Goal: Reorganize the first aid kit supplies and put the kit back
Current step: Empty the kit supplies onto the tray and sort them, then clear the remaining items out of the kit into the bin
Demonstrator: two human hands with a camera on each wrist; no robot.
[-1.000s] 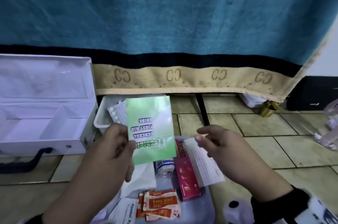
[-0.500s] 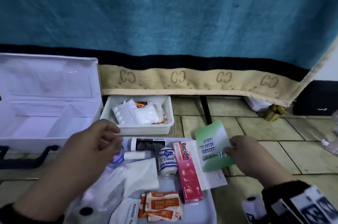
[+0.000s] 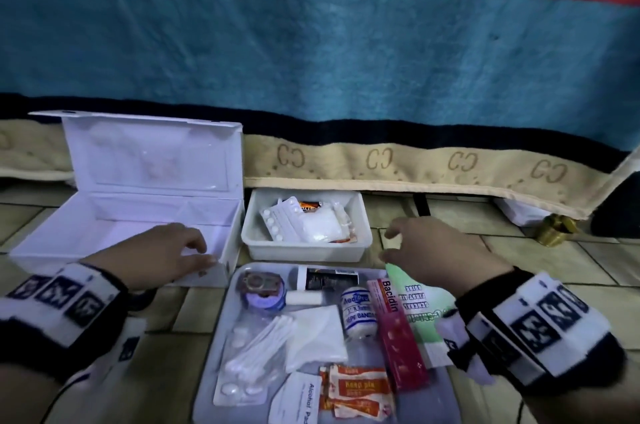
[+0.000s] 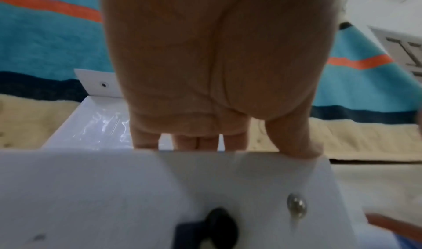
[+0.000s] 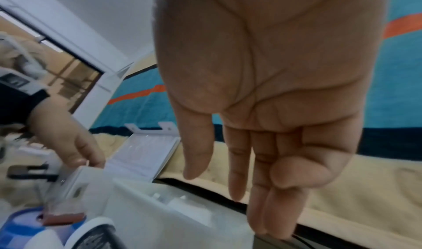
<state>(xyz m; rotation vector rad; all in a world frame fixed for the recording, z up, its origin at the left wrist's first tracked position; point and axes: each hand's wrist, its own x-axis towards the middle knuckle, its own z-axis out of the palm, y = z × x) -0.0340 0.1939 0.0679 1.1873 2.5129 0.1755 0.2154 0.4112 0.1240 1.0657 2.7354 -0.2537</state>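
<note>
The white first aid kit box (image 3: 131,226) stands open on the floor at the left, lid up and compartments bare. My left hand (image 3: 204,254) grips its front wall near the right corner; in the left wrist view the fingers (image 4: 194,143) hang inside the box (image 4: 114,189) and the thumb lies on the rim. My right hand (image 3: 391,247) hovers open, holding nothing, just right of the white inner tray (image 3: 304,250); its fingers (image 5: 269,216) are straight. The green leaflet (image 3: 415,306) lies by the pink Bacidin box (image 3: 398,330).
A grey tray (image 3: 221,347) in front holds a tape roll (image 3: 263,288), crepe bandage (image 3: 358,313), cotton swabs (image 3: 256,344), gauze, plasters (image 3: 356,392) and an alcohol pad. The inner tray holds pill blisters and a white pack. A blue blanket (image 3: 311,43) hangs behind.
My right hand laid the green leaflet down at the grey tray's right side and let go. My left hand moved left onto the kit box's front wall.
</note>
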